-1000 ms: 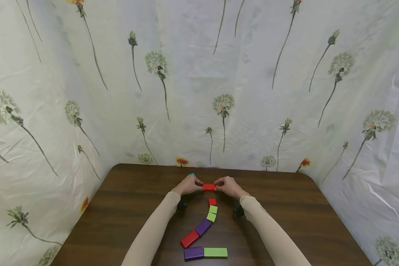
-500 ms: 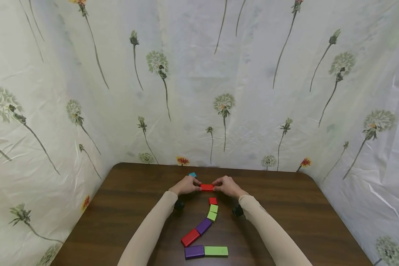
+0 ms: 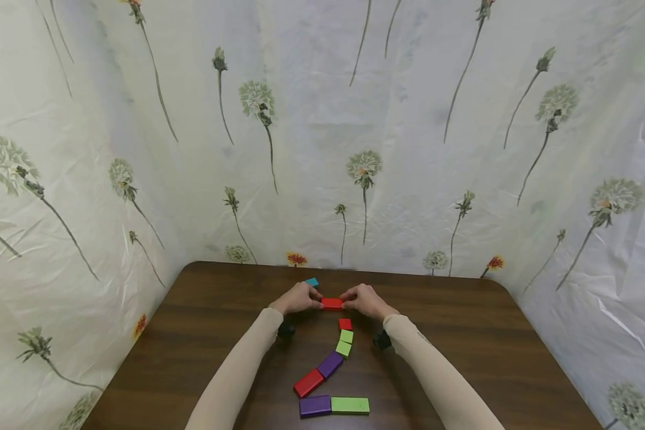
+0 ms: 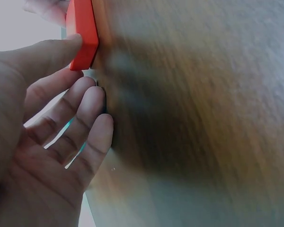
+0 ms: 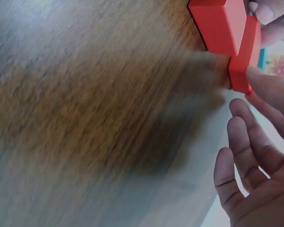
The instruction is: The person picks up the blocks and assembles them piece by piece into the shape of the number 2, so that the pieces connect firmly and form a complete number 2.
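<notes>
A long red block [image 3: 331,304] lies crosswise near the far side of the table. My left hand [image 3: 298,298] pinches its left end between thumb and fingers. At the opposite end, my right hand [image 3: 368,301] pinches it too. The left wrist view shows the thumb on the red block [image 4: 84,35], with the other fingers spread loosely below. In the right wrist view, the held block [image 5: 246,56] appears alongside another red block [image 5: 222,23]. On the near side of the held block sits a small red block [image 3: 345,324], apart from it.
Two light green blocks [image 3: 345,343], a purple block [image 3: 330,365] and a red block [image 3: 309,383] continue a curved line towards me. Nearest are another purple block [image 3: 315,406] and a long green block [image 3: 350,405], end to end. A blue block [image 3: 312,282] lies behind my left hand.
Both hands have shifted the long red block a little to the left. More of the blue block shows behind the left hand. The other blocks stay in place on the table.
</notes>
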The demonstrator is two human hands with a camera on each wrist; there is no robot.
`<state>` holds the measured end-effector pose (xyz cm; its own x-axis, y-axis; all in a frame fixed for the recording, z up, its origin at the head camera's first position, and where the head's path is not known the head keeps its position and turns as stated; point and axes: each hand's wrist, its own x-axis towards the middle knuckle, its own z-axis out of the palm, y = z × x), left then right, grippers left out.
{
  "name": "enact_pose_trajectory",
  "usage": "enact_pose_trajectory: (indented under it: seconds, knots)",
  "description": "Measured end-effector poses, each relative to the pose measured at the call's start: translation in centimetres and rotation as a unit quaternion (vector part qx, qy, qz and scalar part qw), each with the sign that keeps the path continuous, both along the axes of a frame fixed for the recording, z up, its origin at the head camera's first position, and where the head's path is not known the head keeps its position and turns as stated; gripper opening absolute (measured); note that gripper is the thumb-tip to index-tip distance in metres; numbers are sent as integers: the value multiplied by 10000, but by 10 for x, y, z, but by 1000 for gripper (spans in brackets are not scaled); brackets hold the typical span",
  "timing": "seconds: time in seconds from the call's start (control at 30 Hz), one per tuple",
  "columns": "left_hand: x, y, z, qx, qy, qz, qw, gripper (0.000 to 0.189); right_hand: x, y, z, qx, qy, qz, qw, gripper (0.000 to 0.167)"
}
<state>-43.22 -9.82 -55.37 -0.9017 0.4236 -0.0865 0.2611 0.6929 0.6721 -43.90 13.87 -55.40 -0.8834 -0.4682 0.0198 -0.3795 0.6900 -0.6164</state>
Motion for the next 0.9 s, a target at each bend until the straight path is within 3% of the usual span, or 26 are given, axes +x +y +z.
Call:
enact_pose_trajectory:
  seconds: [0.37, 0.67, 0.9]
  knots:
    - [1, -11, -3, 112, -21, -15, 9999, 26, 5, -8, 2, 20, -100, 119, 9999, 21]
    - [1, -16, -2, 208, -49, -40, 9998, 24, 4, -13, 1, 70, 63, 146, 9998, 20]
    - [4, -20, -2, 206, -65, -94, 9997, 22, 7, -15, 3, 56, -99, 200, 9997, 20]
